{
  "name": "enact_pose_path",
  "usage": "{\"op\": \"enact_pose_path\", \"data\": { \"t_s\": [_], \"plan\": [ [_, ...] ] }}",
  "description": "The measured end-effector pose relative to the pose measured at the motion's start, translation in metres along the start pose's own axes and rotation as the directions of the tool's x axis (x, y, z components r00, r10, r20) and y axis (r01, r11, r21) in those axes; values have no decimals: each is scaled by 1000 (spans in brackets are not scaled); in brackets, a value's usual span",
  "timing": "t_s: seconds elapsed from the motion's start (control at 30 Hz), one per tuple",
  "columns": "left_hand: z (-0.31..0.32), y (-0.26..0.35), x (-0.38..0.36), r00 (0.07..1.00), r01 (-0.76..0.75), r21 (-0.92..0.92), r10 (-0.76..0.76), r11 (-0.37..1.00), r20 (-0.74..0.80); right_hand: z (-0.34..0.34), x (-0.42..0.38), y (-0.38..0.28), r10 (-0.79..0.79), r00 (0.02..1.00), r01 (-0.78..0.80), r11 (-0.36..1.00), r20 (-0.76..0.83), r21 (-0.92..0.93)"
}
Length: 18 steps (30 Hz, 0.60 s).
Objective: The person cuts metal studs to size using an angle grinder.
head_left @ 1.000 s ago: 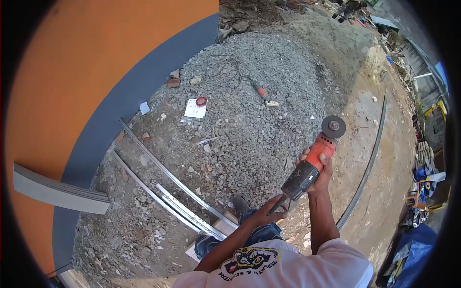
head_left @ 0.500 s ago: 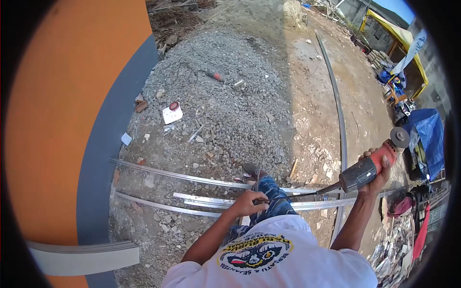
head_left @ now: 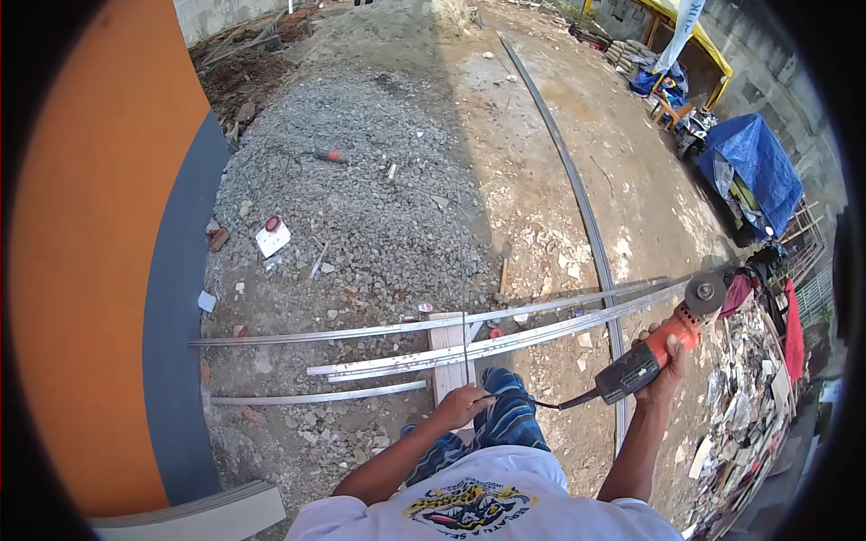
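Raised at the right, my right hand [head_left: 663,365] is wrapped round the red and black angle grinder [head_left: 651,350], whose disc points up and to the right. The black cord [head_left: 577,398] runs from the grinder's rear end leftward to my left hand [head_left: 463,406], closed around it in front of my legs. Long silver metal profiles [head_left: 406,359] lie across the ground beyond my hands, partly over a wooden board [head_left: 447,361].
A gravel heap [head_left: 361,180] bears another red-ended tool [head_left: 334,156]. The orange and grey wall [head_left: 99,225] stands left. A long metal profile [head_left: 577,180] runs away from me. Right are a blue tarp [head_left: 753,162] and debris [head_left: 735,433].
The view has turned right and shifted back, showing more of the board and profiles. Both hands still hold the grinder and cord; the grinder appears lower and further left.
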<state>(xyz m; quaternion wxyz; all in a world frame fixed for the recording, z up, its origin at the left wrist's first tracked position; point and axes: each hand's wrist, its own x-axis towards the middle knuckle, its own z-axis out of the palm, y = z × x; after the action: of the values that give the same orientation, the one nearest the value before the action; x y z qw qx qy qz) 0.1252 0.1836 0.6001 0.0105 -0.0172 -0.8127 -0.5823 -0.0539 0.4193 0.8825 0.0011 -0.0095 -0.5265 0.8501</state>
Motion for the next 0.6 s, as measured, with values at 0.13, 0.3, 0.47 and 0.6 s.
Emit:
{"op": "enact_pose_path", "data": {
  "t_s": [0.13,0.3,0.47,0.6],
  "plan": [
    [67,39,-19,890,441,-330,-357,835,284,-62,-10,-10,26,991,-25,1000,-131,9],
    [191,86,-22,820,446,-617,-20,648,572,-166,-19,-60,-56,983,69,995,-175,73],
    [307,111,11,569,478,-507,187,717,801,-280,-39,-116,-34,973,54,995,-229,80],
    [382,95,48,770,7,-258,159,966,617,-352,-56,-144,-15,954,28,999,-299,40]
  ]
}}
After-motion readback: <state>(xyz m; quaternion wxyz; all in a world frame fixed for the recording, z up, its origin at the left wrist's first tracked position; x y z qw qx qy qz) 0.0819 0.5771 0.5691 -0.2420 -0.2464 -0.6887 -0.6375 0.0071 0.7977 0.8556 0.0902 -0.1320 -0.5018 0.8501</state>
